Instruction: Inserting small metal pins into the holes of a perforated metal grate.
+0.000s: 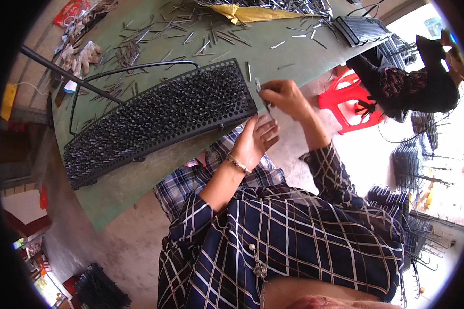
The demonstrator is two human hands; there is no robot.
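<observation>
Our right hand [286, 98], right of the middle of the frame, pinches a thin stick [267, 108] between thumb and fingers. The stick is up off the desk [105, 201], by the right end of a long black rack [244, 106], and it looks a bit blurry. Our left hand [254, 143] is just below, open with its fingers spread out. Its thumb is close to the rack's corner, but we cannot tell if they touch. The rack is full of small round holes, and lots of dark little sticks [154, 113] fill most of it. More loose sticks [128, 52] lie messily on the green desk near the top of the frame, below a yellow sheet [250, 14]. We see work gloves [89, 55] at the upper left and a red stool [329, 101] at the upper right.
</observation>
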